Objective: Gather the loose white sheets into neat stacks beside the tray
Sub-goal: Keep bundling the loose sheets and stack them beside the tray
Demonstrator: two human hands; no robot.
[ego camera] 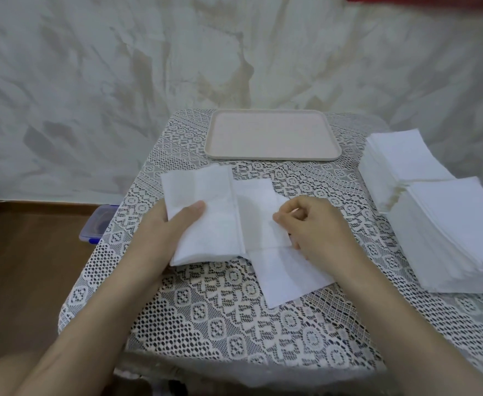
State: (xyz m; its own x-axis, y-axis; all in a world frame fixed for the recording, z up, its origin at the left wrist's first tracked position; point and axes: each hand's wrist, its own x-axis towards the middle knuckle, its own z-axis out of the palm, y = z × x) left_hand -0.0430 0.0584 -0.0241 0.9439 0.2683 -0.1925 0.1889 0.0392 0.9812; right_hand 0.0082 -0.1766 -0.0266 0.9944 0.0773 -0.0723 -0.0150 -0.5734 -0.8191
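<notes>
Down off the table's left edge, a plastic box (pixel 97 224) is being left alone on the floor. Just in from that edge, a thin bundle of white sheets (pixel 206 201) is being held by the left hand (pixel 174 224). The thumb is being pressed on top and the fingers are hidden underneath, so it's closed round the bundle.

The tray (pixel 271 132) is being kept at the middle of the far edge.

In the middle of the table (pixel 206 310), a loose sheet (pixel 257 212) is being pinched at its right edge by the right hand (pixel 314 224), thumb and forefinger closed on it and the other fingers curled in. A lower sheet (pixel 288 275) is being left toward the near edge. Whether it's separate or joined can't be told.

Two tall stacks, a far one (pixel 400 155) and a near one (pixel 457 224), are being kept along the right edge, beside the tray.

Best guess for doing this bit well:
- The pinch is probably best kept light, so the sheet isn't being creased.
- The sheet should be slid onto the bundle with its corners lined up before it's let go.
</notes>
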